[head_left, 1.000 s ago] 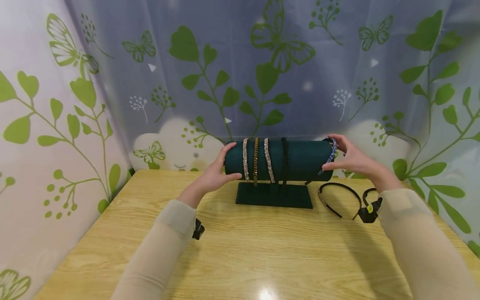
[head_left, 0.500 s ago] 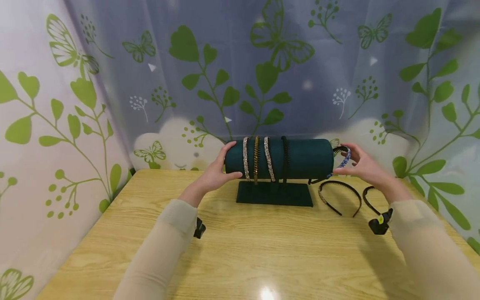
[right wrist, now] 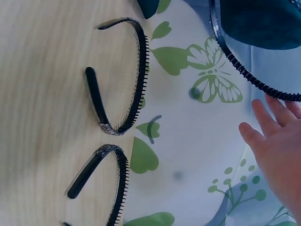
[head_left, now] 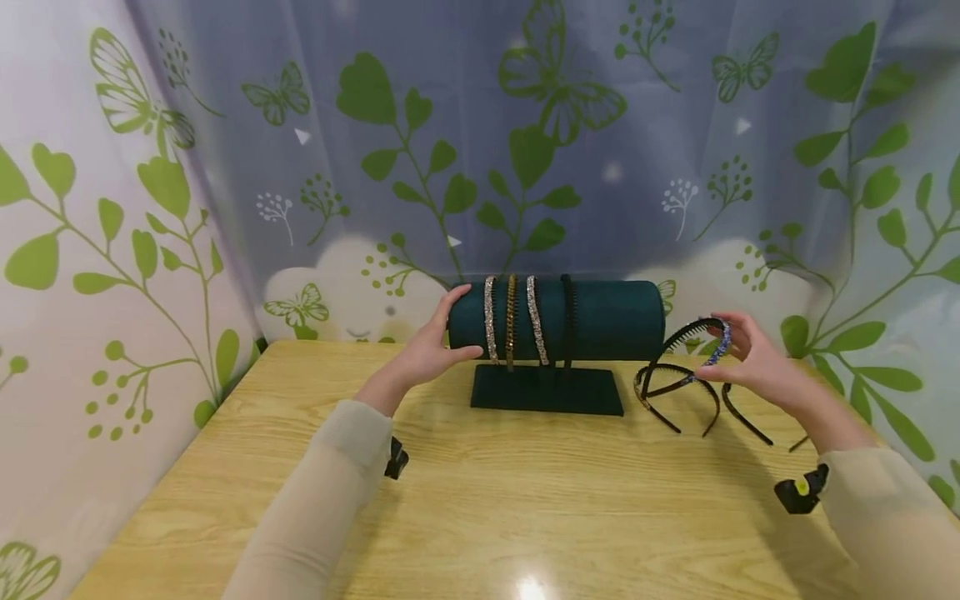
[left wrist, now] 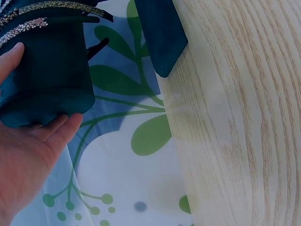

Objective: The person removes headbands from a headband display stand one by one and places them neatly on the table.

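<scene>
The right hand (head_left: 765,375) has a narrow grip, thumb and fingers pinching a black toothed plastic headband with a sparkling blue front (head_left: 725,337), held in the air just right of a dark green fabric-covered roll (head_left: 615,321). The left hand (head_left: 422,358) keeps a wide grip, thumb and fingers spread about the roll's left end. A second ago the blue headband sat around the roll's right end; now it is off and further right, lower over the pale wood-grain bench (head_left: 465,500). Two pale glittering headbands (head_left: 491,321), a gold-studded headband (head_left: 512,321) and a plain black headband (head_left: 570,317) remain around the roll. A black toothed headband with a glittering section (right wrist: 142,66) lies beside its base.
</scene>
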Tool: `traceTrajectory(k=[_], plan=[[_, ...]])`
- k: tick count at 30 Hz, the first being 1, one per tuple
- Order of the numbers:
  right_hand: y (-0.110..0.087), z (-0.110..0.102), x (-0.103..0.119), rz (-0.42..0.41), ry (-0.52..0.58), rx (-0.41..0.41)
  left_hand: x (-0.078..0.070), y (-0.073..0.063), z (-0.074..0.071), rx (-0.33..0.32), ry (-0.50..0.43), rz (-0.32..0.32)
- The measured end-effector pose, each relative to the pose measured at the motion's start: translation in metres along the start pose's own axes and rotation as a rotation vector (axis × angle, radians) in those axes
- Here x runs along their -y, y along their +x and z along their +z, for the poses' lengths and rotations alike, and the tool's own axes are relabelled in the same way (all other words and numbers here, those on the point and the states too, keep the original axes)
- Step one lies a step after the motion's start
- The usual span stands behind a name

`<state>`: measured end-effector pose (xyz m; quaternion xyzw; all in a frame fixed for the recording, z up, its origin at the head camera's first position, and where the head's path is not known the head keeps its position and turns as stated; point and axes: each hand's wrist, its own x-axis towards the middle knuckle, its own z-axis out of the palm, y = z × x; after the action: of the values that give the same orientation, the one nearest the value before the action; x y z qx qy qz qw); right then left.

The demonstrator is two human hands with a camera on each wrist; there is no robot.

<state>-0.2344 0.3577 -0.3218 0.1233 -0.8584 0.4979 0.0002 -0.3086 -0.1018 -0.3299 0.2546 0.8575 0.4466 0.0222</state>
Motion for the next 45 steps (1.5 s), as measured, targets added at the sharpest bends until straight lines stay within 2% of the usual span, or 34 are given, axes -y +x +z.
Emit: traceTrajectory(k=[6,11,16,26,31,40,45], plan=[[-0.024,0.001,-0.003,-0.019,-0.048,-0.024,-0.002,-0.001,0.001,-0.004,-0.001,0.009],[-0.036,0.010,-0.003,-0.110,-0.090,-0.055,-0.003,-0.002,0.000,-0.003,-0.002,0.008],[-0.042,0.025,0.003,-0.184,-0.128,-0.041,-0.002,-0.002,0.001,-0.005,-0.001,0.008],[-0.042,0.065,0.021,-0.325,-0.070,0.110,0.000,-0.001,0.001,-0.001,-0.001,0.014],[-0.035,0.087,0.027,-0.302,-0.031,0.203,0.000,-0.001,0.000,-0.004,0.000,0.018],[-0.023,0.128,0.041,-0.272,-0.030,0.325,0.000,-0.002,0.000,-0.001,-0.001,0.002],[-0.013,0.149,0.049,-0.284,-0.031,0.390,0.000,-0.002,0.001,-0.004,0.002,0.005]])
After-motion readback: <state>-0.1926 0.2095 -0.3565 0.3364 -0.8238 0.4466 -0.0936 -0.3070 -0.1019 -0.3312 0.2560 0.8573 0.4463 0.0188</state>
